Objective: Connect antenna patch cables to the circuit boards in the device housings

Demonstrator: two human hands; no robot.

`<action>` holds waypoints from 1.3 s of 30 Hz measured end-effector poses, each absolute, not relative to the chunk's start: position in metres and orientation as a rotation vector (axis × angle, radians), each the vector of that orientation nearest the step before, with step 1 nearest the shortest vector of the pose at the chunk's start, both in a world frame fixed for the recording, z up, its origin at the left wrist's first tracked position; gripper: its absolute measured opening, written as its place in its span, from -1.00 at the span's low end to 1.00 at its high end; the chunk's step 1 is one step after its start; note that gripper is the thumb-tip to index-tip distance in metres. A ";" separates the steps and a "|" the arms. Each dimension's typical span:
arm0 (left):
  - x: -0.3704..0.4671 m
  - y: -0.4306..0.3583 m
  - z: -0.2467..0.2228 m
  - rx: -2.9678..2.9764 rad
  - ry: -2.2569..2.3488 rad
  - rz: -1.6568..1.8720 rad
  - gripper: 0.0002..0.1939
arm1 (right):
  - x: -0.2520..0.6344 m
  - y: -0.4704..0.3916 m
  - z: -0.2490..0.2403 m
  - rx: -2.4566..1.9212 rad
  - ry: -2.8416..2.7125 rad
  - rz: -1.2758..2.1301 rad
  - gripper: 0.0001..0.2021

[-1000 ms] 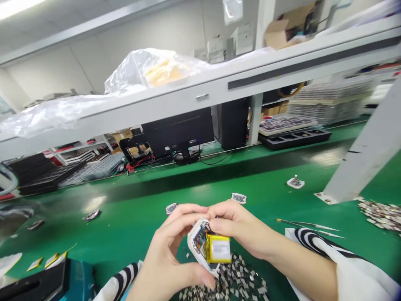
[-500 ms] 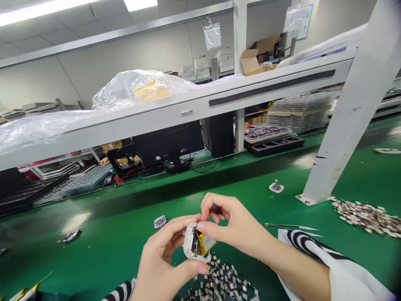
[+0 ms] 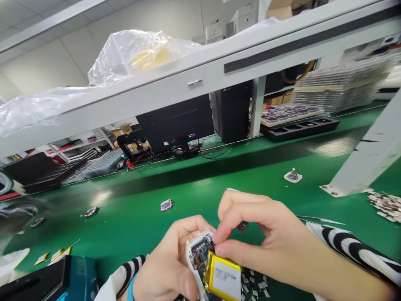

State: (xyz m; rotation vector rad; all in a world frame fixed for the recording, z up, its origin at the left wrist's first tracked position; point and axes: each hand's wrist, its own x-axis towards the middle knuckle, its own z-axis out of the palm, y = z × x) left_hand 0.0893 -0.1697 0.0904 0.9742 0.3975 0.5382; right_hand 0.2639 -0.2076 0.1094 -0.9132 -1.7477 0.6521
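Note:
My left hand (image 3: 175,259) is wrapped round a small white device casing (image 3: 190,253), which is tilted open toward me. A circuit board (image 3: 200,253) with thin wires shows inside it. A yellow-edged silver battery (image 3: 226,278) leans out of the casing's right side. My right hand (image 3: 250,230) is closed, thumb and forefinger pinched at the battery's upper corner by the wires; what lies between the fingertips is hidden. The end of a black rod-like tool (image 3: 242,225) shows within its curled fingers. Small pale parts (image 3: 255,286) are heaped on the green bench beneath my hands.
Small circuit assemblies (image 3: 166,205) lie spread over the green bench (image 3: 131,221). A teal-and-black box (image 3: 78,276) is at lower left near yellow batteries. Tweezers (image 3: 322,220), a white post (image 3: 360,159) and another parts heap (image 3: 387,205) are right. A monitor (image 3: 175,125) stands behind.
My view has moved closer and down. The casing has turned so its inside faces me more, and the battery has swung further out. My right fingers stay at its upper edge.

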 end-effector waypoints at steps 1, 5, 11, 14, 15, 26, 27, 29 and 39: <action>0.089 -0.169 0.089 0.931 0.373 0.516 -0.47 | 0.264 -0.209 0.110 -0.899 -1.761 0.629 -0.95; 0.087 -0.166 0.085 0.835 0.205 0.453 -0.51 | 0.265 -0.213 0.112 -0.860 -1.823 0.594 -0.93; 0.087 -0.167 0.093 0.922 0.248 0.473 -0.53 | 0.264 -0.216 0.111 -0.857 -1.856 0.495 -0.95; 0.087 -0.170 0.096 0.992 0.344 0.547 -0.69 | 0.261 -0.216 0.111 -0.863 -1.822 0.429 -0.98; 0.086 -0.171 0.096 1.020 0.369 0.576 -0.69 | 0.260 -0.215 0.112 -0.864 -1.811 0.414 -0.97; 0.086 -0.170 0.097 1.229 0.403 0.666 -0.46 | 0.258 -0.212 0.109 -0.937 -1.782 0.440 -0.93; 0.086 -0.170 0.097 1.202 0.408 0.641 -0.50 | 0.258 -0.211 0.109 -0.946 -1.774 0.472 -0.92; 0.087 -0.170 0.098 1.131 0.416 0.596 -0.53 | 0.259 -0.208 0.108 -0.956 -1.746 0.537 -0.89; 0.092 -0.168 0.095 0.987 0.408 0.570 -0.65 | 0.262 -0.201 0.110 -0.933 -1.707 0.607 -0.86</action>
